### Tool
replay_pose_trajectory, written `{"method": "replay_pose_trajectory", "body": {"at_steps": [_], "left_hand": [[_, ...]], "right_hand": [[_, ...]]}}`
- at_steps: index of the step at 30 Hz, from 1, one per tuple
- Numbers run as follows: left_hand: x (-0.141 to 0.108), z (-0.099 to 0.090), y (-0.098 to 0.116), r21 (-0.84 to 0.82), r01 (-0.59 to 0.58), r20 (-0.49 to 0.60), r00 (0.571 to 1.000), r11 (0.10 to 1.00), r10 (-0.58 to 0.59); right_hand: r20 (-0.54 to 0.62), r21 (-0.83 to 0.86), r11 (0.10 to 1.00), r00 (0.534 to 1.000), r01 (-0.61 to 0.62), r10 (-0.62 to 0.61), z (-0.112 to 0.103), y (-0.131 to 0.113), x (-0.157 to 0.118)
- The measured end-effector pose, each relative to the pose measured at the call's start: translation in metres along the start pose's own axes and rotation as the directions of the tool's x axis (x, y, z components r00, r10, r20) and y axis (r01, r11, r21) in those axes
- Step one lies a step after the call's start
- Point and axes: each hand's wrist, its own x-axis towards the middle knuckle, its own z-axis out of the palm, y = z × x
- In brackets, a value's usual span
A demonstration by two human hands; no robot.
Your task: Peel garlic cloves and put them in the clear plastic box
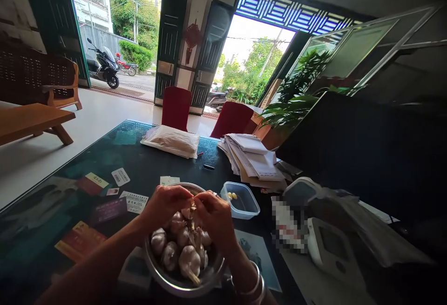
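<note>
A round metal bowl (pixel 160 282) full of whole garlic bulbs (pixel 189 262) stands in front of me. Over its far side, my left hand (pixel 171 205) and my right hand (pixel 214 212) meet fingertip to fingertip. Both are closed in a pinch on a small garlic clove (pixel 192 204), mostly covered by the fingers. Just right of the bowl sits a clear plastic container (pixel 246 202), with a few peeled garlic cloves (pixel 232 196) in its left corner. A bracelet circles my right wrist.
The dark glass-topped table (pixel 139 163) has cards (pixel 136 202) lying under or on it at left. Farther back are a plastic-wrapped packet (pixel 171 141) and a stack of papers (pixel 253 158). A white device (pixel 331 249) and a dark screen (pixel 363 156) occupy the right. Red chairs (pixel 176 107) stand beyond.
</note>
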Motion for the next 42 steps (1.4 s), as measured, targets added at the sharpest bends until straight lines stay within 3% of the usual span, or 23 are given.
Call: {"method": "replay_pose_trajectory", "body": {"at_steps": [7, 14, 17, 21, 27, 33, 38, 42], "left_hand": [[0.001, 0.003, -0.004, -0.002, -0.015, -0.024, 1.000, 1.000, 0.015], [0.003, -0.002, 0.006, -0.176, -0.005, -0.062, 0.998, 0.984, -0.006], [0.005, -0.004, 0.006, -0.293, 0.007, -0.040, 0.999, 0.956, -0.020], [0.006, -0.004, 0.006, -0.252, -0.019, -0.072, 0.997, 0.967, 0.000], [0.004, 0.000, 0.003, -0.094, 0.002, -0.096, 0.995, 0.996, -0.011], [0.006, 0.002, -0.009, -0.086, 0.028, -0.109, 0.993, 0.996, -0.037], [0.004, 0.002, -0.010, -0.069, 0.022, -0.092, 0.995, 0.997, -0.028], [0.003, 0.003, -0.007, -0.086, 0.033, -0.083, 0.996, 0.996, -0.040]], "right_hand": [[0.020, -0.054, 0.998, 0.999, 0.029, -0.028, 0.004, 0.004, 0.000], [-0.031, 0.033, 0.991, 0.991, -0.131, 0.132, 0.004, 0.013, 0.004], [0.031, 0.148, 0.977, 0.988, -0.156, 0.153, 0.001, 0.011, 0.004], [0.134, 0.229, 0.967, 0.988, -0.110, 0.081, 0.001, 0.006, 0.000], [0.016, 0.057, 0.998, 1.000, -0.005, 0.004, 0.000, 0.003, -0.002], [-0.007, -0.160, 0.979, 0.991, 0.128, -0.131, 0.002, 0.004, -0.002], [-0.013, -0.204, 0.973, 0.994, 0.107, -0.112, 0.004, 0.006, -0.002], [-0.010, -0.137, 0.990, 1.000, 0.023, -0.024, 0.004, 0.006, -0.002]]}}
